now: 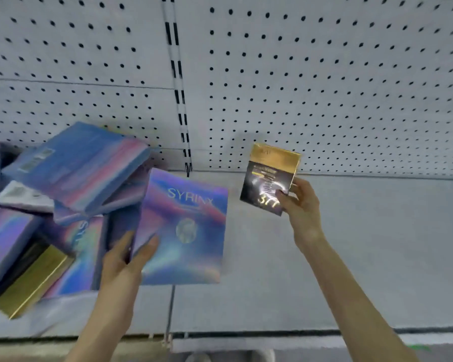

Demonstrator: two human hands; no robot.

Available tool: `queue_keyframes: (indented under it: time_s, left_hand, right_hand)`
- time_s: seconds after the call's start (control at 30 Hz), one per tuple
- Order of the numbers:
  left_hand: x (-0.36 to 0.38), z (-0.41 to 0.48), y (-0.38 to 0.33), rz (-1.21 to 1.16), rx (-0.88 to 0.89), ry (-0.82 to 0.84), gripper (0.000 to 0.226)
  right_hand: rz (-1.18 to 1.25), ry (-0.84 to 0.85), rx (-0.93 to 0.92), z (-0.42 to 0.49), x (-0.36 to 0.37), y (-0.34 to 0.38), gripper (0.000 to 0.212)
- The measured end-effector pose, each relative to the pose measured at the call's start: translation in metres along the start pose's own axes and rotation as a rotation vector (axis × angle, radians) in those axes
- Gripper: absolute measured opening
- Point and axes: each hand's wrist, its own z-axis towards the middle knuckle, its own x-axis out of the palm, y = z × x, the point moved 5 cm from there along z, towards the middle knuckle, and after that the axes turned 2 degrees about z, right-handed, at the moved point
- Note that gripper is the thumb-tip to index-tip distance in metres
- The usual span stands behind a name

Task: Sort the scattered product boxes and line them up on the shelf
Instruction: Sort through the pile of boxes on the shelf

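Behind, pegboard wall (324, 74); over grey shelf (364, 244), left hand (123, 259) grips SYRINX box (186, 231), right hand (302, 205) pinches gold-black box (268, 178) at its two o'clock.

Pale grey perforated metal back panel (324, 74) w/ rows of small black holes fills the upper view, L to R. White vertical upright strip w/ paired black slots (175, 82) splits it, left of centre. Thin horizontal seam (76, 83) crosses the L part. Bottom edge: blurred brownish floor strip (24, 354); small green mark (419, 348) at R, can't tell what.
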Motion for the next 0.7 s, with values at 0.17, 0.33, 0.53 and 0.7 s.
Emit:
queue_keyframes:
  time_s: [0.17,0.33,0.53,0.7]
  left_hand:
    - [0.016,-0.010,0.013,-0.108,-0.038,-0.144,0.036]
    - [0.038,-0.034,0.018,-0.171,-0.051,-0.324,0.019]
    - [0.062,-0.059,0.024,-0.173,-0.066,-0.426,0.018]
    - [0.073,-0.071,0.019,-0.169,-0.043,-0.420,0.015]
  right_hand:
    - [-0.192,0.235,-0.101,0.089,0.038,-0.018,0.031]
    - [-0.224,0.258,-0.230,0.115,0.049,-0.022,0.025]
    - [-0.294,0.309,-0.246,0.126,0.049,-0.027,0.018]
    - [-0.363,0.361,-0.256,0.127,0.049,-0.025,0.022]
